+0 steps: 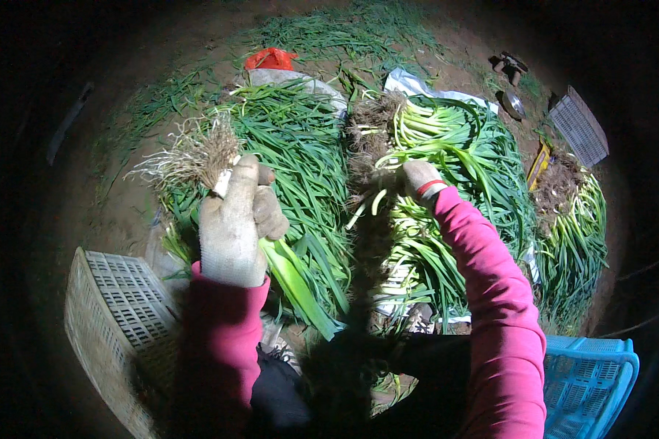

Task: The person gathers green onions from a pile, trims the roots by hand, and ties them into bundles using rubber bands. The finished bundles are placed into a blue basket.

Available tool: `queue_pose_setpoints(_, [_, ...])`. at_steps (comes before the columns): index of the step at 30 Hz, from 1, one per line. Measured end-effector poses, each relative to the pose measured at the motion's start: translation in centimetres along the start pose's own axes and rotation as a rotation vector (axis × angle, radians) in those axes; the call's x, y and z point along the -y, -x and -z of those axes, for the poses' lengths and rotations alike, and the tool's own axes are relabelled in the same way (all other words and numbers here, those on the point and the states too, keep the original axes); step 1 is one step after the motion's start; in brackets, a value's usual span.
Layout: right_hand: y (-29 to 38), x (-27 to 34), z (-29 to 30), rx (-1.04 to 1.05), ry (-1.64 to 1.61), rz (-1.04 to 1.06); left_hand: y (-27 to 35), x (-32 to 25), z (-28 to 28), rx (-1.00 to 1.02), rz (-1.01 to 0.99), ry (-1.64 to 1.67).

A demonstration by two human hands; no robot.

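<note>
My left hand [239, 219], in a soiled knit glove, is closed around a bunch of leafy green stalks [288, 274]; their pale, stringy roots stick out at the upper left and the broad leaves hang down to the lower right. My right hand [420, 176], gloved too, reaches over the rooty edge of the middle pile of leafy stalks [417, 236]. Its fingers are largely hidden, beside a few pale stems, so its grip cannot be made out. A second pile of long green leaves [302, 164] lies between the hands.
A whitish plastic crate [126, 296] stands at lower left, a blue crate [587, 384] at lower right. Farther right lie another rooted pile [574, 230], a yellow object [539, 164], a grey crate [579, 129] and a metal bowl [513, 104]. A red plastic bag [270, 58] lies beyond.
</note>
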State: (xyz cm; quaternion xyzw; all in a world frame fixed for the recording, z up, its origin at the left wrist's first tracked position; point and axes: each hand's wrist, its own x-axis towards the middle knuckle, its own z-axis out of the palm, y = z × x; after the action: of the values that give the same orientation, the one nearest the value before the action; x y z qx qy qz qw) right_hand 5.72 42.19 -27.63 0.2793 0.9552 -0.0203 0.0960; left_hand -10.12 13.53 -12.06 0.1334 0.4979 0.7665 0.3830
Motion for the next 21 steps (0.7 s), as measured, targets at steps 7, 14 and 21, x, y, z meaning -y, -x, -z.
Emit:
queue_pose_setpoints(7, [4.4, 5.2, 8.4, -0.520, -0.362, 0.205, 1.0, -0.5, 0.4, 0.014, 0.042, 0.005])
queue_pose_setpoints(14, [12.3, 17.4, 15.0, -0.699, -0.788, 0.119, 2.6, -0.1, -0.5, 0.211, 0.008, 0.033])
queue_pose_setpoints(21, [13.5, 21.2, 16.6, -0.512, -1.272, 0.136, 2.9, -0.6, -0.6, 0.090, -0.076, 0.018])
